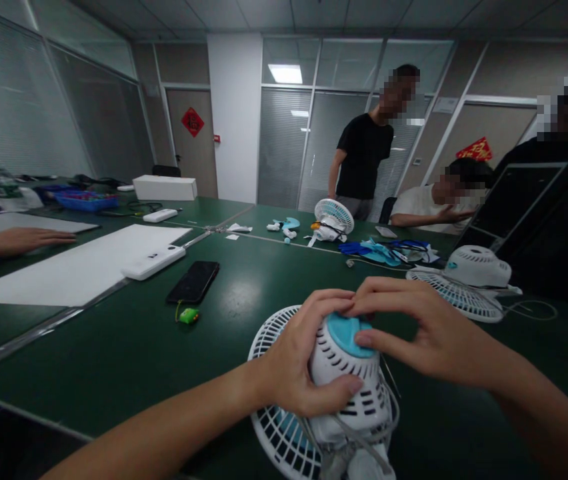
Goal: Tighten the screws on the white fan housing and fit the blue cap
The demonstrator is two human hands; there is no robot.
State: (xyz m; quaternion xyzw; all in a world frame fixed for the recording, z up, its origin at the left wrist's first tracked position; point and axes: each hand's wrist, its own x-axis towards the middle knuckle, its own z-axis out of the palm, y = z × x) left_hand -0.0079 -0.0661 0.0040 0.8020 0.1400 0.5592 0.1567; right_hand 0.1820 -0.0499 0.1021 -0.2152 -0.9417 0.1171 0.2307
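Note:
A small white desk fan lies face down on the green table, its vented motor housing pointing up. My left hand wraps around the housing from the left, thumb across its front. My right hand rests on top, fingers pressed onto the round blue cap on the back of the housing. The fan's white grille shows below and left of my hands.
A black phone, a small green part and a white power bank lie to the left. Another fan lies at the right, a third fan farther back. Another person's hand rests at the left; people are at the far side.

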